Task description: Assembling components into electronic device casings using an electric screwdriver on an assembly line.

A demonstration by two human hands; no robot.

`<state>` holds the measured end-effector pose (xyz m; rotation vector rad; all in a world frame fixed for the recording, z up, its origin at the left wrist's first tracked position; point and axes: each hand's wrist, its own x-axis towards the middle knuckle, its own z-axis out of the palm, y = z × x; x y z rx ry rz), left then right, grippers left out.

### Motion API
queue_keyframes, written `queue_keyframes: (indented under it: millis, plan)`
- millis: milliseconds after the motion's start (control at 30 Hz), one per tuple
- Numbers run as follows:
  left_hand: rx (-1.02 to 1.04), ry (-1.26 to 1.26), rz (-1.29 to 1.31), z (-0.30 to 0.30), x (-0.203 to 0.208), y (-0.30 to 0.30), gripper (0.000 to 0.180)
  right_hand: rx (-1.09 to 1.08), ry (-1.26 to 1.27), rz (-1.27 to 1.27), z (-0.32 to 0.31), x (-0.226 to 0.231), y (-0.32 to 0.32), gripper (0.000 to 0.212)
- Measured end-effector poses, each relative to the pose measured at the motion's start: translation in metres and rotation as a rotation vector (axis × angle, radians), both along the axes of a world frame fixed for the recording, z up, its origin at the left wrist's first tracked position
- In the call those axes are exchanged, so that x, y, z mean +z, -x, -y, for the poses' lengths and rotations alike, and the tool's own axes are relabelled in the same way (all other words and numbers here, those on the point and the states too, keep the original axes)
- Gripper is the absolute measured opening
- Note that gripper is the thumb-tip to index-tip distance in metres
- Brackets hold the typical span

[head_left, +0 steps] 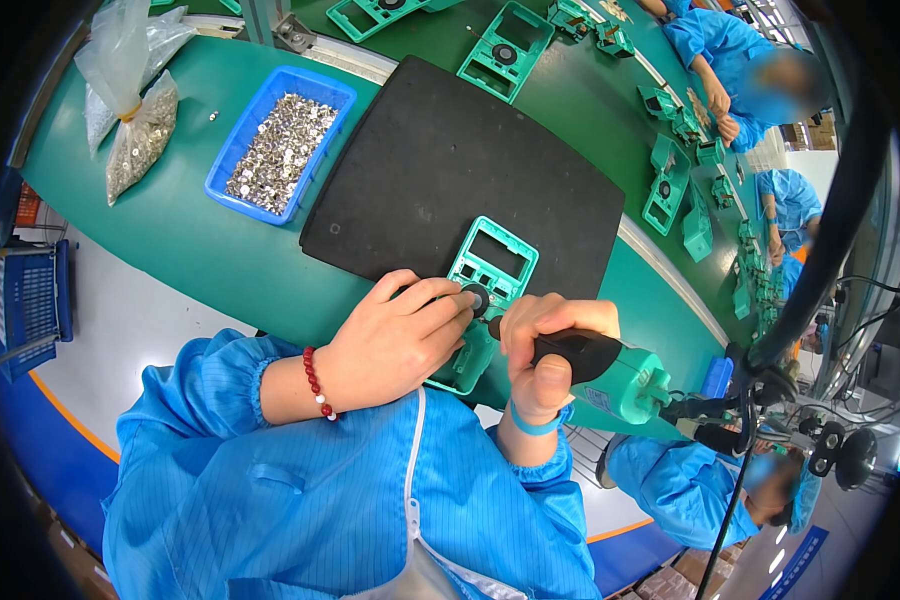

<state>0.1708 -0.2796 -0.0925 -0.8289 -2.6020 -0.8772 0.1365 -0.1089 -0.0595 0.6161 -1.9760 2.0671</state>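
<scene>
A green plastic housing point(518, 243) with rectangular cutouts and a black round part, probably a speaker point(478, 299), lies at the near edge of a black mat. My left hand point(400, 330) is closed against it, bent fingers pressing beside the round part. My right hand point(545, 340) is wrapped round a green and black electric screwdriver point(615, 383), held nearly level. Its dark tip points left at the housing, close to my left fingertips. Those fingers hide whether the tip touches a screw. A second green shell part point(465, 365) shows below my hands.
A blue bin point(220, 180) of small metal screws stands left of the black mat point(450, 160). Tied clear bags point(140, 150) of metal parts lie farther left. More green housings point(505, 50) line the belt beyond. Co-workers in blue point(725, 60) sit at right, near a dark stand point(820, 260).
</scene>
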Motion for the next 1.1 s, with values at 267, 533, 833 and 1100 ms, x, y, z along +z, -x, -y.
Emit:
queue_keyframes:
  millis: [267,533,833,1100]
  plan:
    - [-0.006,-0.014,0.023,-0.001,0.002,0.001,0.029,0.022,-0.051,0.015,-0.004,-0.008,0.006,0.051]
    - [-0.010,0.088,-0.036,0.001,-0.002,0.001,0.035,-0.090,0.115,0.020,0.017,-0.001,0.001,0.049]
    - [-0.063,0.149,-0.062,-0.007,0.009,0.000,0.036,0.108,0.045,0.058,0.000,0.015,0.004,0.068]
    - [0.087,-0.034,-0.152,0.036,0.034,0.035,0.030,-0.154,0.188,-0.002,-0.017,0.047,0.003,0.090]
